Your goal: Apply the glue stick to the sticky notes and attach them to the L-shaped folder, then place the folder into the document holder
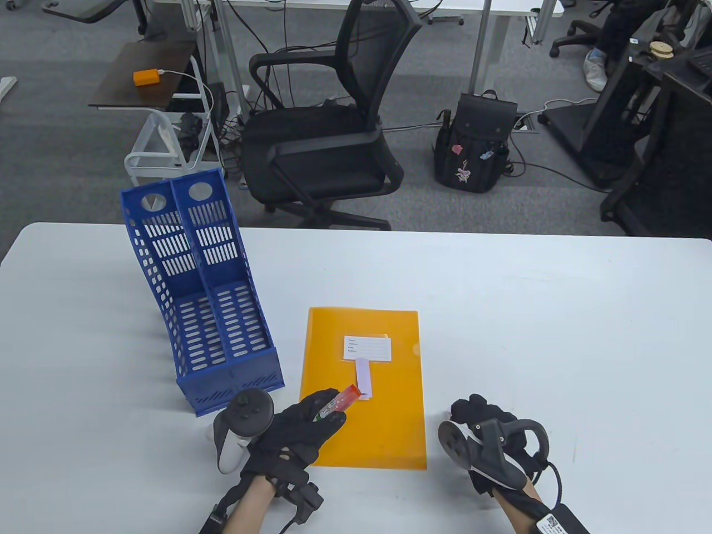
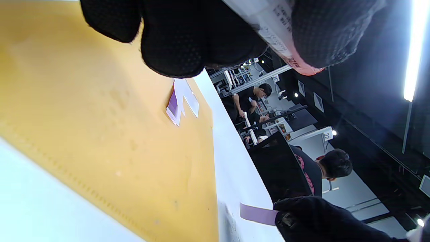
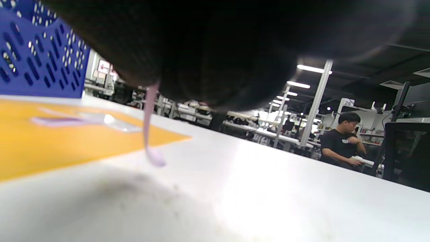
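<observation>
**On the white bench, glue stick and note held apart**

On the white bench (image 1: 500,311), an orange L-shaped folder (image 1: 384,434) lies flat beside a blue document holder (image 1: 222,334) — a pad of lilac sticky notes (image 1: 362,378) on it. The left hand (image 1: 303,425) grips a red-capped glue stick (image 1: 340,401); the right hand (image 1: 489,431) fingers (image 2: 302,215) pinch one lilac sticky note (image 2: 257,214) off the folder's edge.

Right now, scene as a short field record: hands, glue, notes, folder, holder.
left hand: grips the glue stick, red end toward the note pad
right hand: pinches one purple sticky note, beside the folder's right edge
note pad: lies on the folder, just below its white label
folder: orange, flat on the table
document holder: blue, two slots, left of the folder, nothing visible inside
</observation>
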Demonstrator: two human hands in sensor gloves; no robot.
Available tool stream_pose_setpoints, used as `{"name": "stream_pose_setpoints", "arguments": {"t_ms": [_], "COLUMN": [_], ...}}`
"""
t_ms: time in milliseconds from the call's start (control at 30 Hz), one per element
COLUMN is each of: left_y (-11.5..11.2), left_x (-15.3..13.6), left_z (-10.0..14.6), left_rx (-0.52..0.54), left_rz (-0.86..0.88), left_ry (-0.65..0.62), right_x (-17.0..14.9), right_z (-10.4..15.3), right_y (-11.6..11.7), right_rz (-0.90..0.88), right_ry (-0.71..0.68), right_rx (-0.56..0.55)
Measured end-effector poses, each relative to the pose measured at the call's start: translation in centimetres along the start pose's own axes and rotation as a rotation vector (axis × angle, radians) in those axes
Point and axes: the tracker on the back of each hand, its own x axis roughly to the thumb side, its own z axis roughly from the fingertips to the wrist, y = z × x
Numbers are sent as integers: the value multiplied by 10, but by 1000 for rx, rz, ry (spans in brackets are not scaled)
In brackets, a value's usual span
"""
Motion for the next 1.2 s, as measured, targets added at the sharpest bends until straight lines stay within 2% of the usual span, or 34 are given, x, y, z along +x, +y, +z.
{"name": "stream_pose_setpoints", "arguments": {"t_ms": [133, 267, 367, 500, 567, 667, 800, 1033, 1200], "left_y": [3, 7, 10, 13, 15, 16, 18, 18, 5], "left_x": [-1, -4, -7, -9, -10, -8, -1, 14, 23], "left_z": [1, 2, 2, 2, 2, 3, 5, 8, 5], "left_rx": [29, 57, 69, 82, 87, 124, 187, 208, 158], "left_rz": [-8, -8, -1, -12, -11, -50, -163, -295, -461], "left_ry": [15, 35, 50, 55, 56, 48, 26, -19, -51], "right_x": [22, 56, 84, 109, 115, 114, 108, 103, 101], "right_z": [-3, -5, -9, -16, -21, -27, -30, -29, -29], "right_y": [-14, -25, -28, -21, -12, 4, 17, 27, 32], "right_rz": [-94, -234, -407, -535, -563, -565, -520, -373, -355], "right_ry": [-30, -112, -217, -311, -296, -140, 4, 109, 135], "right_rx": [-34, -13, 94, 240, 286, 341, 350, 314, 318]}}
